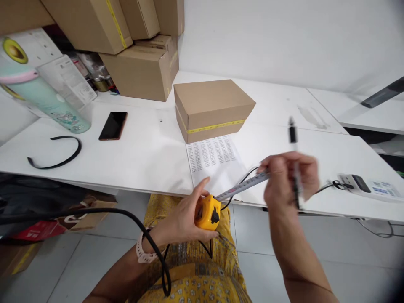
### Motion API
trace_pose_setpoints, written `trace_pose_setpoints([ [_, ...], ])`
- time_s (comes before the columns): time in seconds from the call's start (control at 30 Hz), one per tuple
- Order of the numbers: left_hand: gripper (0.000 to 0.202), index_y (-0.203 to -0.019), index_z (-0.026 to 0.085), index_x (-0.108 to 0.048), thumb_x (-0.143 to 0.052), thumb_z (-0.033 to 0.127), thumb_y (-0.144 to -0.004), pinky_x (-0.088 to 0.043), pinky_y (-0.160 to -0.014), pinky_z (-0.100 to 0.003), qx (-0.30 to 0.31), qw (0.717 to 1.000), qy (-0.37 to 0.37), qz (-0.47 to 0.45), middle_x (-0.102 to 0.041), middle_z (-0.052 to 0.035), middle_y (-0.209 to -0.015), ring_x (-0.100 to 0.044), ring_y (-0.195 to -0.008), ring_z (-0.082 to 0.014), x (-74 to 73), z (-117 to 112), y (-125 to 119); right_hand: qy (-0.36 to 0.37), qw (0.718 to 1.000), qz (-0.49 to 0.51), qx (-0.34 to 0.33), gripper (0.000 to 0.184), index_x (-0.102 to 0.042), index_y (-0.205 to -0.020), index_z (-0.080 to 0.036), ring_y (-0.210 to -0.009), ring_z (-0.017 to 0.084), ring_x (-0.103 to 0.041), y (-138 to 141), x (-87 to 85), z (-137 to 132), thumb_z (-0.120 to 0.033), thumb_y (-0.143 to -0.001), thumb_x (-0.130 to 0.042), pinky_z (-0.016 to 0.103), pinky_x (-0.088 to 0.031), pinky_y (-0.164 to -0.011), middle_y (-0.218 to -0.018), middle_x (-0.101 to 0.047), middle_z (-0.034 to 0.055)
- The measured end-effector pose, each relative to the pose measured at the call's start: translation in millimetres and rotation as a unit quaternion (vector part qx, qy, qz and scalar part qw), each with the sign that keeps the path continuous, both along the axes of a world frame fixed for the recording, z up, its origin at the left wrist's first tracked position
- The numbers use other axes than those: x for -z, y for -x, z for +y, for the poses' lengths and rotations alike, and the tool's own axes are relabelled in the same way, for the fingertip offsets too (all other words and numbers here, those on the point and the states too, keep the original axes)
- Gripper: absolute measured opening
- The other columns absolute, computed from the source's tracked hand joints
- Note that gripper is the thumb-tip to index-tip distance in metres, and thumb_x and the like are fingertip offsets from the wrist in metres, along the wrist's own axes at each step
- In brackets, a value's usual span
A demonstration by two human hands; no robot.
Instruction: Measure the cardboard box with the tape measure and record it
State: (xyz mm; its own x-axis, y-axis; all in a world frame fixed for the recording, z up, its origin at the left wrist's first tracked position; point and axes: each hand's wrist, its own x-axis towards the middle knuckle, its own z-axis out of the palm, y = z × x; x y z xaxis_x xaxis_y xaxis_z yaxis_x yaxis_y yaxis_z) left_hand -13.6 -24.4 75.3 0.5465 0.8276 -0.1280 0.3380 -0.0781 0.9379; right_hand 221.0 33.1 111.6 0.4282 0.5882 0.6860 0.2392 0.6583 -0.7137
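Observation:
My left hand is wrapped round a yellow tape measure, just off the table's front edge. Its pale blade is pulled out up and to the right. The blade's far end is pinched in my right hand, which also carries a black-capped pen, cap end up and somewhat blurred. Ahead of my hands a sheet of printed paper lies on the white table. A closed cardboard box with yellow tape along its side stands at the sheet's far end.
Cardboard boxes are stacked at the back left. Nearer are a mint-green bottle, a phone and a black curved band. A power strip lies at the right edge. A black cable loops past my left forearm.

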Motion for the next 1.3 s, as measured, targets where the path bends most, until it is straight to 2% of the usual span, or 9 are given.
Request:
trace_pose_setpoints([
  [0.17, 0.123, -0.162, 0.034, -0.008, -0.088, 0.031, -0.068, -0.052, -0.097, -0.043, -0.094, 0.987, -0.125, 0.018, -0.058, -0.0089, -0.129, -0.063, -0.114, -0.0271, -3.5, 4.5, 14.0, -0.014, 0.976, -0.209, -0.059, 0.008, -0.065, -0.104, -0.026, -0.078, 0.019, -0.076, 37.4, 39.0, -18.4, -0.025, -0.097, -0.062, 0.032, -0.061, -0.065, -0.091, -0.076, 0.003],
  [0.3, 0.115, -0.161, 0.032, -0.013, -0.085, 0.032, -0.071, -0.055, -0.088, -0.038, -0.193, 0.948, -0.224, 0.118, -0.06, -0.0084, -0.127, -0.065, -0.106, -0.025, -4.2, 25.5, 40.4, 0.087, 0.994, -0.047, -0.056, 0.046, -0.064, -0.12, -0.024, -0.075, 0.02, -0.072, 25.0, 44.4, 1.1, -0.057, -0.105, -0.035, 0.039, -0.059, -0.07, -0.082, -0.073, 0.0047],
  [0.4, 0.098, -0.157, 0.026, -0.027, -0.082, 0.031, -0.076, -0.051, -0.097, -0.045, -0.225, 0.896, -0.291, 0.248, -0.061, -0.0101, -0.126, -0.063, -0.11, -0.0289, -0.9, 50.0, 57.7, 0.219, 0.958, 0.076, -0.167, 0.063, -0.064, -0.126, -0.021, -0.088, 0.021, -0.072, 17.3, 48.4, 20.9, -0.071, -0.098, -0.038, 0.042, -0.058, -0.083, -0.093, -0.075, 0.0081],
  [0.47, 0.084, -0.152, 0.021, -0.037, -0.078, 0.029, -0.08, -0.048, -0.101, -0.048, -0.207, 0.868, -0.308, 0.328, -0.062, -0.0125, -0.126, -0.062, -0.114, -0.0322, 3.4, 66.6, 64.5, 0.306, 0.918, 0.109, -0.229, 0.056, -0.068, -0.119, -0.02, -0.093, 0.022, -0.071, 18.9, 56.0, 31.0, -0.067, -0.09, -0.06, 0.041, -0.055, -0.089, -0.1, -0.075, 0.0091],
  [0.57, 0.068, -0.147, 0.016, -0.045, -0.071, 0.027, -0.085, -0.047, -0.101, -0.049, -0.157, 0.852, -0.305, 0.395, -0.064, -0.0147, -0.127, -0.06, -0.116, -0.034, 11.0, 86.3, 68.6, 0.378, 0.888, 0.11, -0.237, 0.039, -0.071, -0.094, -0.021, -0.076, 0.016, -0.063, 27.4, 70.5, 41.1, -0.052, -0.073, -0.083, 0.033, -0.052, -0.077, -0.083, -0.07, 0.0026],
  [0.73, 0.051, -0.137, 0.013, -0.057, -0.067, 0.026, -0.089, -0.041, -0.107, -0.055, -0.153, 0.824, -0.4, 0.371, -0.064, -0.0173, -0.132, -0.056, -0.12, -0.0362, 23.2, 88.9, 54.8, 0.397, 0.889, 0.056, -0.22, 0.034, -0.063, -0.081, -0.022, -0.067, 0.013, -0.051, 37.3, 83.9, 49.6, -0.054, -0.079, -0.075, 0.028, -0.044, -0.066, -0.072, -0.06, -0.001],
  [0.87, 0.03, -0.119, 0.012, -0.068, -0.057, 0.031, -0.099, -0.049, -0.096, -0.044, -0.116, 0.822, -0.493, 0.259, -0.071, -0.0143, -0.125, -0.062, -0.106, -0.028, 35.9, 61.2, 15.6, 0.41, 0.88, 0.018, -0.239, 0.036, -0.063, -0.092, -0.022, -0.072, 0.015, -0.056, 36.1, 87.7, 50.0, -0.055, -0.082, -0.073, 0.029, -0.045, -0.067, -0.078, -0.064, 0.0006],
  [1.07, 0.07, -0.137, 0.002, -0.059, -0.061, 0.057, -0.095, -0.049, -0.09, -0.042, -0.016, 0.817, -0.458, 0.35, -0.057, -0.0218, -0.147, -0.061, -0.111, -0.0305, 50.3, 37.3, -33.4, 0.395, 0.887, -0.073, -0.228, 0.027, -0.055, -0.082, -0.023, -0.061, 0.012, -0.046, 29.4, 92.9, 51.5, -0.045, -0.086, -0.07, 0.027, -0.037, -0.057, -0.07, -0.054, -0.0033],
  [1.3, 0.072, -0.146, 0.008, -0.054, -0.059, 0.059, -0.096, -0.047, -0.089, -0.04, 0.023, 0.794, -0.448, 0.411, -0.05, -0.0178, -0.155, -0.06, -0.105, -0.0282, 55.1, 42.2, -28.3, 0.391, 0.896, -0.113, -0.177, 0.029, -0.047, -0.072, -0.023, -0.056, 0.012, -0.041, 33.0, 93.9, 47.6, -0.038, -0.088, -0.066, 0.028, -0.034, -0.056, -0.061, -0.047, -0.0045],
])
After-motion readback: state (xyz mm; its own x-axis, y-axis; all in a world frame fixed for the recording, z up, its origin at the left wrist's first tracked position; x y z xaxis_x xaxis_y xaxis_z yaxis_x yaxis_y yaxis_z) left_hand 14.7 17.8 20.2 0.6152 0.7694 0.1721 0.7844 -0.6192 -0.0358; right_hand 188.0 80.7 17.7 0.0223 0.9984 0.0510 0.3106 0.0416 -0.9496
